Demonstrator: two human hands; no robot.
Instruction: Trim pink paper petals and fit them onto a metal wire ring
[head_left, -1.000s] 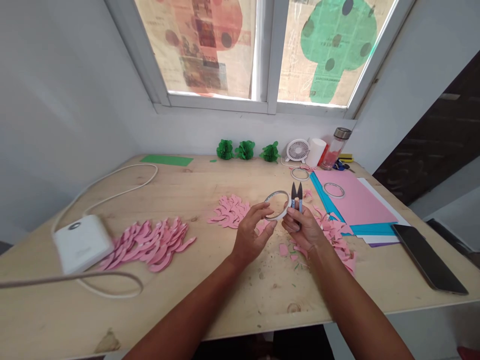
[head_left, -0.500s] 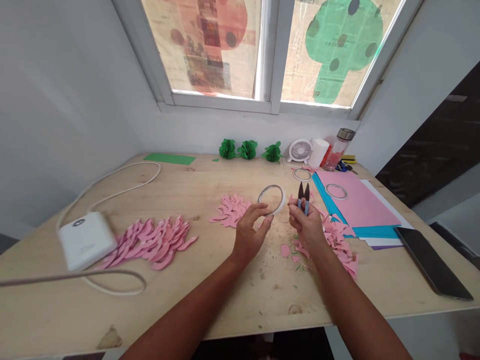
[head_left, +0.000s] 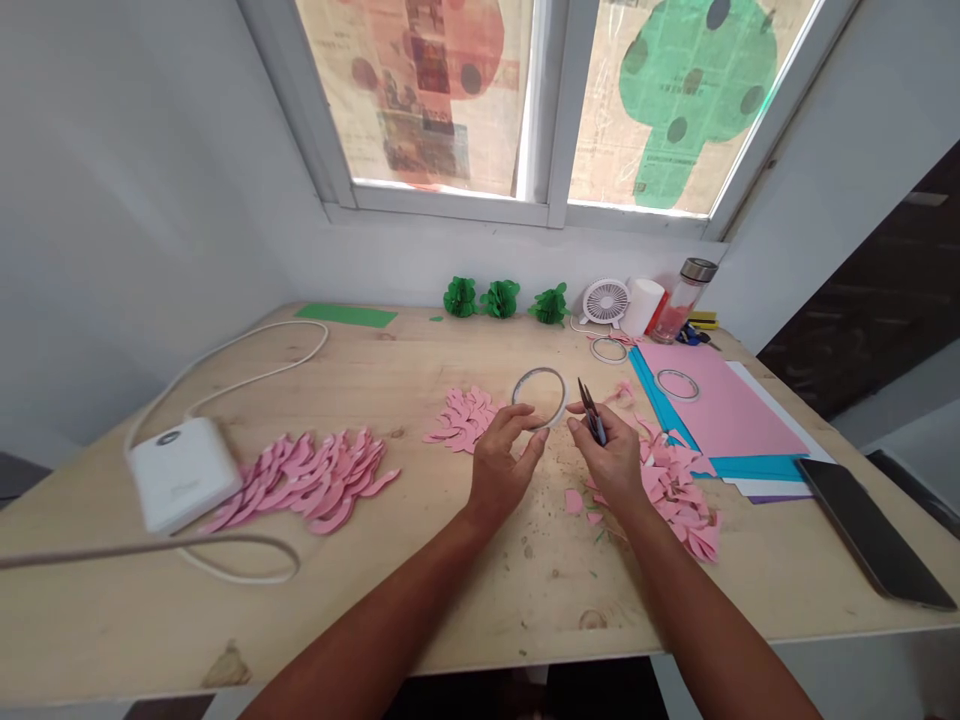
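My left hand (head_left: 501, 460) pinches the near edge of a thin tape roll (head_left: 516, 385), which stands up from its fingertips. In my right hand (head_left: 613, 462) is a pair of small scissors (head_left: 592, 415), blades upward and close together. The right thumb and forefinger are near the right side of the roll; whether they touch it or any tape is too small to tell. Left of the hands lies a small heap of curved pink paper pieces (head_left: 459, 420). Pink scraps (head_left: 682, 490) lie beside and partly behind the right forearm.
A larger pink pile (head_left: 322, 480) and a white cabled box (head_left: 184, 475) are at left. Green paper balls (head_left: 499, 298), a small fan (head_left: 606, 302) and a bottle (head_left: 684, 300) stand at the back. Coloured sheets (head_left: 727, 400) and a phone (head_left: 874, 530) lie at right.
The scissors have turned in my right hand, and their spread blades have come together. My right hand has moved slightly left, nearer the roll. The left hand keeps its hold.
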